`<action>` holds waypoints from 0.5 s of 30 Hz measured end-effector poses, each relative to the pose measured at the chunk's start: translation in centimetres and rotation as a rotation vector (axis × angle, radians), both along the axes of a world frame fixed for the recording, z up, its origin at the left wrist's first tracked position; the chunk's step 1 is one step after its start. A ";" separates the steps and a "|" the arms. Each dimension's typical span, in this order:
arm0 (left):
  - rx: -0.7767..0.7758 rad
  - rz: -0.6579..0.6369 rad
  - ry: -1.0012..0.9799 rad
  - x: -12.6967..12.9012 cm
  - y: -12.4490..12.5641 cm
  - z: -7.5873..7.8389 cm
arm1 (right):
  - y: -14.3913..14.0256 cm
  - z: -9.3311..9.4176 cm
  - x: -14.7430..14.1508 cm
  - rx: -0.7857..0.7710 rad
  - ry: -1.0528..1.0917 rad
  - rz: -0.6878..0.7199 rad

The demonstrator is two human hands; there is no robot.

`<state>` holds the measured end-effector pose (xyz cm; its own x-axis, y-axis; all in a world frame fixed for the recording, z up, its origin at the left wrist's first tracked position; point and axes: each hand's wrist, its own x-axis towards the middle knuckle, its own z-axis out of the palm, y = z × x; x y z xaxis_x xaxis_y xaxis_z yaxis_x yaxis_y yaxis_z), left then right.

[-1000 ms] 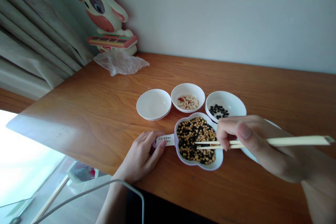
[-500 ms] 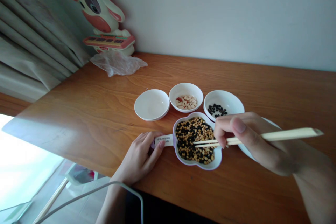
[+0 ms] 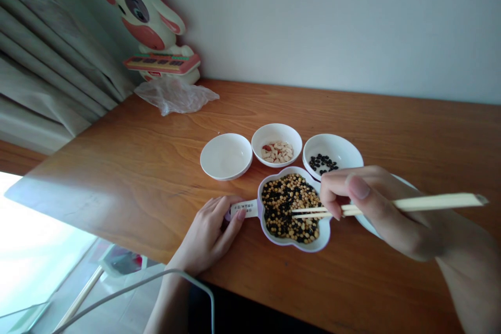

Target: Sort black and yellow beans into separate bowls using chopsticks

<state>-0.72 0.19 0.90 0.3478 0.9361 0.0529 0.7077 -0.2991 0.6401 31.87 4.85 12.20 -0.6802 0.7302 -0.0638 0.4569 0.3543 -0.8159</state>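
A flower-shaped purple-rimmed dish [image 3: 274, 236] near the table's front edge holds mixed yellow and black beans [image 3: 289, 203]. My left hand [image 3: 209, 232] grips the dish's labelled handle [image 3: 245, 209]. My right hand [image 3: 376, 209] holds a pair of wooden chopsticks [image 3: 391, 205], their tips over the beans in the dish. Behind the dish stand three small white bowls: an empty one [image 3: 226, 155] on the left, one with pale peanuts [image 3: 277, 150] in the middle, one with several black beans [image 3: 323, 163] on the right.
The wooden table [image 3: 156, 156] meets a white wall. A cow-shaped toy with a small keyboard [image 3: 151, 21] and a crumpled clear plastic bag [image 3: 174, 95] sit at the back left. Curtains [image 3: 47, 62] hang at the left. A white cable [image 3: 156, 282] runs below the table edge.
The chopstick tips shifted slightly over the bean dish. My left hand stayed on the handle. The view moved a little.
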 end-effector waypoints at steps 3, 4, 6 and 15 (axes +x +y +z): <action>0.008 0.003 0.002 0.1 0.0 0.0 | 0.0 -0.3 0.3 -0.007 0.013 -0.004; 0.009 0.004 0.003 0.1 0.0 0.0 | 0.0 -0.4 0.3 -0.010 0.018 -0.008; 0.008 0.006 0.004 0.1 0.0 0.0 | 0.0 -0.3 0.3 -0.027 0.003 -0.020; -0.008 0.007 0.001 0.1 -0.1 0.1 | 0.0 -0.9 0.3 0.006 0.057 -0.034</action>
